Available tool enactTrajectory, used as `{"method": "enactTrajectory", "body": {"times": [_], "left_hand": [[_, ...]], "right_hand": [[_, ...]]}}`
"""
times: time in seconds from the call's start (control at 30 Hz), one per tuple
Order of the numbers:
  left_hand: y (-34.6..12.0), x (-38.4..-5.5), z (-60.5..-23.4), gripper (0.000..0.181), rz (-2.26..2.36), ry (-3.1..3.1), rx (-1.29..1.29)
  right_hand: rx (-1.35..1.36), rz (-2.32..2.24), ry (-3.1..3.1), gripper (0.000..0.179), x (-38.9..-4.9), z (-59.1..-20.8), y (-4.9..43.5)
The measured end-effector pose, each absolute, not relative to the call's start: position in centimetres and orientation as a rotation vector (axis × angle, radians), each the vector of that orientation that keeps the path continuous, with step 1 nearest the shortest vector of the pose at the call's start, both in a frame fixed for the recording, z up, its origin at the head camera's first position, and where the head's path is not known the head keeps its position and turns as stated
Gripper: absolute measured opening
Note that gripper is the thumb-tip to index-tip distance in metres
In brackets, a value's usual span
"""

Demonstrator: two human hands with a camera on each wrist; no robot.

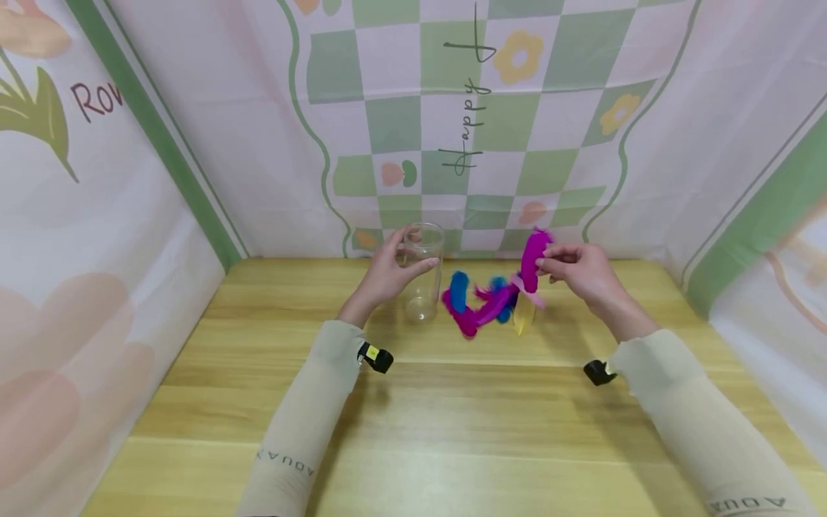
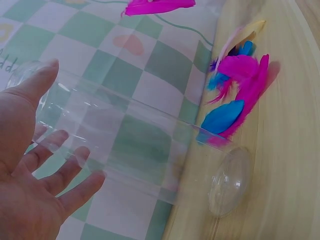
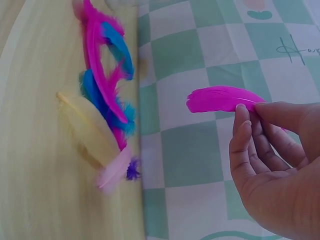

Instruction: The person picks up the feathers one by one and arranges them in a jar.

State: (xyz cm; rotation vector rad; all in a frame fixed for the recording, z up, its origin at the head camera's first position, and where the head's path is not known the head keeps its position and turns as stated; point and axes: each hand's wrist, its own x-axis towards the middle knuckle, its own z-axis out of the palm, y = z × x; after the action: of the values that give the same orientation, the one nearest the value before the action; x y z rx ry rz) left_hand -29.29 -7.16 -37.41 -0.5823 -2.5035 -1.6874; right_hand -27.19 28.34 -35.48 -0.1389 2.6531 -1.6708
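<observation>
Upright on the table, a tall clear cylindrical jar [image 1: 423,291] has my left hand [image 1: 386,274] around its upper part, thumb on the near side. The jar looks see-through, with nothing inside it. My right hand [image 1: 589,277] pinches a magenta feather [image 3: 220,99] between thumb and fingertips, above the table. Below and left of that hand lies a loose pile of feathers: magenta ones [image 2: 252,85], blue ones [image 2: 222,117], a yellow one [image 3: 89,130], a pale pink one [image 3: 114,169] and a bit of dark purple [image 3: 133,169].
The wooden table [image 1: 413,431] meets a hanging cloth [image 1: 452,122] with green and white checks right behind the jar and feathers. Printed cloth [image 1: 97,287] also hangs on the left and right sides. A small black camera is strapped at each wrist.
</observation>
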Motion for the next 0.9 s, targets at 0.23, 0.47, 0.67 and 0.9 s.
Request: {"method": "enactTrajectory", "body": {"times": [0.23, 0.47, 0.67, 0.9], "left_hand": [[-7.2, -29.5, -37.6, 0.077, -1.673, -2.499, -0.587], [-7.2, -29.4, -37.7, 0.074, -1.678, -2.482, -0.601], [-7.2, -29.4, -37.8, 0.076, -1.691, -2.471, -0.613], [-7.2, -29.4, -37.7, 0.075, -1.692, -2.489, -0.600]], "right_hand": [[-0.176, -1.706, 2.662, 0.032, -26.9, -34.6, 27.6], [-0.190, -1.725, 2.677, 0.031, -26.5, -33.9, 26.8], [-0.199, -1.746, 2.693, 0.027, -26.5, -33.4, 26.3], [-0.200, -1.750, 2.692, 0.026, -26.6, -33.1, 26.1]]}}
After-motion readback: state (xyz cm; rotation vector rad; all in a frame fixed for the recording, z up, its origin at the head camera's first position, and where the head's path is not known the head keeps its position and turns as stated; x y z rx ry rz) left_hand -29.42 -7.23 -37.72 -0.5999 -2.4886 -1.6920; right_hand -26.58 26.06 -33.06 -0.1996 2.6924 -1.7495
